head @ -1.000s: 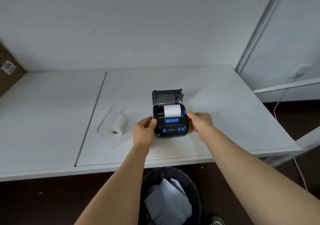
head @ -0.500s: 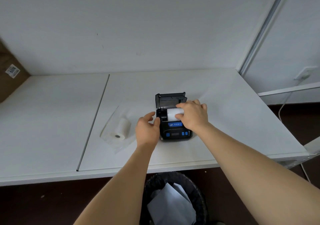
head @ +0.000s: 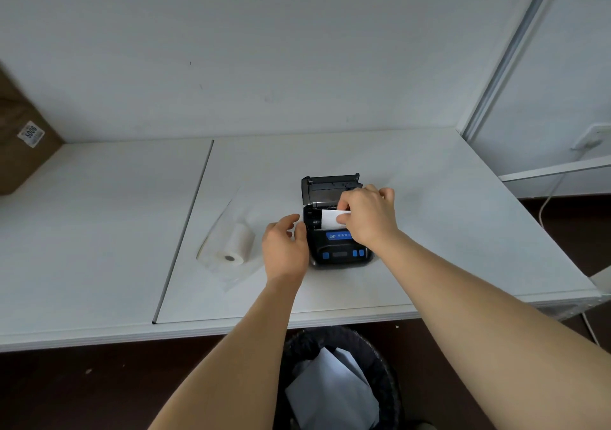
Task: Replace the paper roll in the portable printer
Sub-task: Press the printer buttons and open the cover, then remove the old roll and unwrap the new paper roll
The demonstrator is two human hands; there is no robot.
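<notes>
A small black portable printer (head: 340,255) with blue buttons sits on the white table (head: 429,231), its lid (head: 330,187) raised at the back. A white paper roll (head: 328,218) lies in the open bay. My right hand (head: 367,216) reaches over the bay, fingers and thumb closed on that roll. Against the printer's left side rests my left hand (head: 285,246), fingers loosely spread. Left of the printer a second white paper roll (head: 237,248) lies on its side in a clear plastic wrapper (head: 220,231).
A black bin (head: 340,376) with white crumpled paper stands below the table's front edge. A brown cardboard box (head: 23,142) with a label sits at the far left. A seam (head: 183,231) splits the tabletop. A white cable (head: 549,198) hangs at the right.
My right hand left the printer's right side, moved over the open bay and closed on the roll inside. My left hand stayed at the printer's left side.
</notes>
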